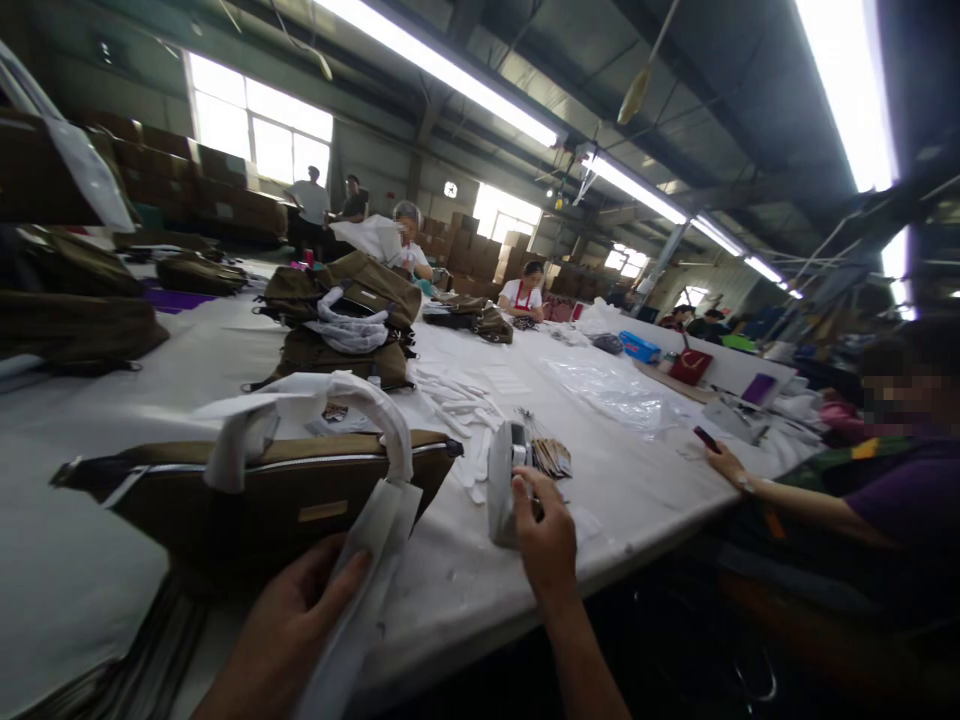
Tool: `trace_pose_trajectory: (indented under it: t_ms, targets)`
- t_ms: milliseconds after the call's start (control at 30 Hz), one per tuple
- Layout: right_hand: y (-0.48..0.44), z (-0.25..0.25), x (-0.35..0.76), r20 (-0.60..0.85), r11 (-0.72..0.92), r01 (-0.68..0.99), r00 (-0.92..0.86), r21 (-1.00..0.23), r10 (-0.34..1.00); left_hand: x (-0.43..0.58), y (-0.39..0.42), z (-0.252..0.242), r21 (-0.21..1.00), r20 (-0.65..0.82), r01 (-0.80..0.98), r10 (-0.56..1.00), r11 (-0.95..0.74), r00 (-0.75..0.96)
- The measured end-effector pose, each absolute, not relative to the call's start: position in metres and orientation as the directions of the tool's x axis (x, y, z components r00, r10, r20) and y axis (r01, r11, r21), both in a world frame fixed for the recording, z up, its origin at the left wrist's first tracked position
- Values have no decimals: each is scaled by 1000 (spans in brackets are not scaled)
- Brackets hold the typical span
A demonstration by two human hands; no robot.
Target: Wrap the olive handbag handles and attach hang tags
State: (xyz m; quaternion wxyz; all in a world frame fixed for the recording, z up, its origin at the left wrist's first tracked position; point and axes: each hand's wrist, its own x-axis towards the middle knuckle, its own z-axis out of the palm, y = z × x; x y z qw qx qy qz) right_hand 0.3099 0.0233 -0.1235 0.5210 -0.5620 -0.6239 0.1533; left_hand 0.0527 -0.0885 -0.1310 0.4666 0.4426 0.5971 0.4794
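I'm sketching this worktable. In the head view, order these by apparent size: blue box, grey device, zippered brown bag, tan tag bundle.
1. Zippered brown bag
2. Grey device
3. Blue box and tan tag bundle: too alike to rank; the blue box lies farther off.

A large hall stretched back under a dark, beamed ceiling [712,130], where long fluorescent lights [450,76] glowed in rows. Daylight whitened the windows [292,150] in the far wall [375,150]; a round clock [450,189] hung above brown cardboard boxes [469,250]. A wide white-topped table [645,500] filled the foreground.
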Motion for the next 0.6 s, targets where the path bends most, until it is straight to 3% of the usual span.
trace_pose_trajectory:
  t_ms: [167,333,533,600]
  targets:
    - [68,-138,361,353,175,546,239,-819,904,48,-87,-140,990,-127,48,980,136,-151]
    - [67,-136,359,190,92,382,226,-919,955,47,-87,-144,989,-136,39,979,144,-152]
    - [23,-115,357,198,124,238,319,-963,927,48,-84,-142,991,-122,43,979,130,-163]
    - [7,-117,354,133,84,157,336,-984,932,48,-83,-144,990,-124,41,977,133,-175]
